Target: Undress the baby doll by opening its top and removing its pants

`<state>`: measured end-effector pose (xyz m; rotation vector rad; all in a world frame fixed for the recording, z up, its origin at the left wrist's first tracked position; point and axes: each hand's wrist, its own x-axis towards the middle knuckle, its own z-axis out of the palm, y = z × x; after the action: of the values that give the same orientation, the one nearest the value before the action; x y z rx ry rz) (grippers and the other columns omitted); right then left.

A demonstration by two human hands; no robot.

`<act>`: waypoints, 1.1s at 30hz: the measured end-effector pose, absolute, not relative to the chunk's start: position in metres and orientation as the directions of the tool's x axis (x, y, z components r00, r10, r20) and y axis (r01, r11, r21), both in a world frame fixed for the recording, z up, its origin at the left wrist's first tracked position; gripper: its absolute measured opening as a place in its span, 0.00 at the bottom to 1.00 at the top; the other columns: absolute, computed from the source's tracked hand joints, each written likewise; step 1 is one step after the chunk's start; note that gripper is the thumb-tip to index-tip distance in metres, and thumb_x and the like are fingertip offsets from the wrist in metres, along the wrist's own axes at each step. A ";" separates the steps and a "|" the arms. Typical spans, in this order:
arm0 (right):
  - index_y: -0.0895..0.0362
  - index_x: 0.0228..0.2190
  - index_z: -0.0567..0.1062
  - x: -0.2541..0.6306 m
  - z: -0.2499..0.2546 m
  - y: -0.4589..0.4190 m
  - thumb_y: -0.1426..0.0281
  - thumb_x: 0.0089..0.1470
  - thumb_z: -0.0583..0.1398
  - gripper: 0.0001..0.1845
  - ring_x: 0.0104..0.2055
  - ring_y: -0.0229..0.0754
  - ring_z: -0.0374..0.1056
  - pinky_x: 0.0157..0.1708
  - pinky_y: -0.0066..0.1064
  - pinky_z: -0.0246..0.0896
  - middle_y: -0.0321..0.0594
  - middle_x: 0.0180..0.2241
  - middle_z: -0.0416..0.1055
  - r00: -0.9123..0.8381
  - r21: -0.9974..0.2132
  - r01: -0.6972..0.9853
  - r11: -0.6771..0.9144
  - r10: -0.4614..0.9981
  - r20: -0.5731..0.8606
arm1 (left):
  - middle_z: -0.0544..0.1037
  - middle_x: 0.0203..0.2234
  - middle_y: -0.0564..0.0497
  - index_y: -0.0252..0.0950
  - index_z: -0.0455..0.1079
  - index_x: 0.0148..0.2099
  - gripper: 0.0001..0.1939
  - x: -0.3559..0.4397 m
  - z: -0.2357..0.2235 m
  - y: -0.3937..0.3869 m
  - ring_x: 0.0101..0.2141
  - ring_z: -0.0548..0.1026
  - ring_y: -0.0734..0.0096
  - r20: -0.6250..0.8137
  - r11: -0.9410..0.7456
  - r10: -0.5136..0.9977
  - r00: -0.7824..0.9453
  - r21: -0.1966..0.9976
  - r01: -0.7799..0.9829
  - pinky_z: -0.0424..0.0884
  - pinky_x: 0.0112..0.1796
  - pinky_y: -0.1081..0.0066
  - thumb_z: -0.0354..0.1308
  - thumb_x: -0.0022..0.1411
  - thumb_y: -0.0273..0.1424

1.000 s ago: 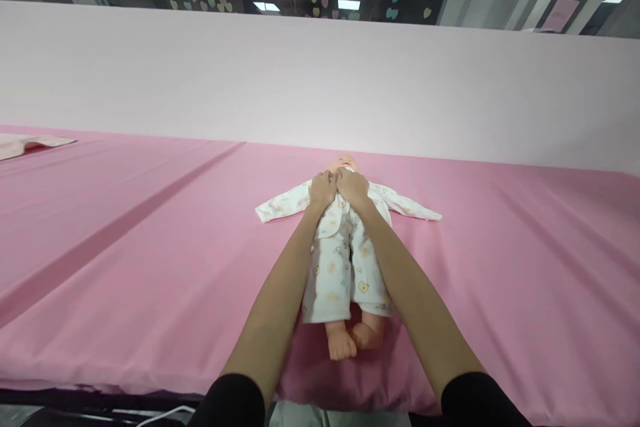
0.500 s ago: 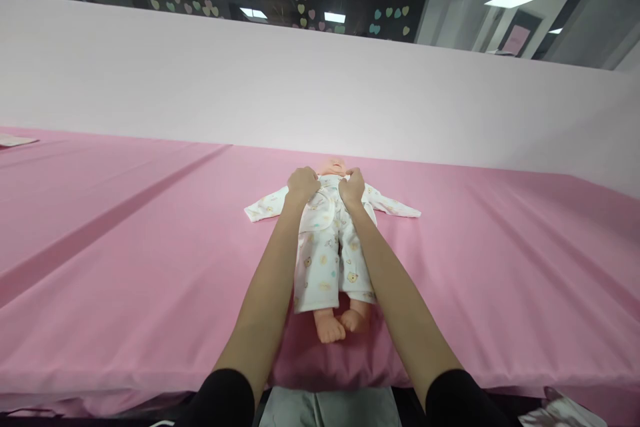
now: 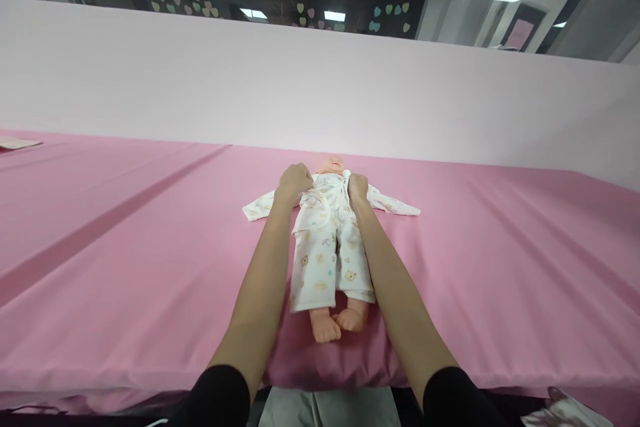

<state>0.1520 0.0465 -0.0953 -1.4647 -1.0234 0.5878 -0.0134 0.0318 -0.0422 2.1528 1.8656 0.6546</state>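
The left hand [image 3: 294, 181] and the right hand [image 3: 357, 187] now sit apart, one at each shoulder of the plastic baby doll in a white printed cotton wrap top and matching trousers [image 3: 327, 243]. Each hand is closed on the front edge of the top near the collar; the exact pinch is hard to read at this distance.

One second ago both fists met at the doll's chest. Half a second ago they had parted, and they are now spread slightly wider. The top's front panels appear drawn outward toward the shoulders, which suggests the garment is being opened or straightened at the chest.

The doll lies on its back near the middle of the pink fabric-covered table [image 3: 500, 267], feet toward the near edge, its sleeves spread flat to either side. A pale folded cloth [image 3: 15, 143] lies at the far left edge.
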 end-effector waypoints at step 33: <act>0.56 0.22 0.71 0.150 -0.088 0.043 0.69 0.48 0.51 0.11 0.32 0.43 0.63 0.35 0.30 0.55 0.37 0.25 0.69 0.204 -0.802 0.501 0.324 0.857 0.474 | 0.81 0.30 0.49 0.33 0.77 0.35 0.08 0.046 -0.094 0.057 0.32 0.78 0.71 0.374 -0.331 0.913 -0.163 0.912 0.242 0.70 0.36 0.75 0.57 0.53 0.25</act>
<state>0.1498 0.0431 -0.0879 -1.3252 -1.4480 0.3913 0.0459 0.0570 -0.0945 1.5405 1.3326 1.5352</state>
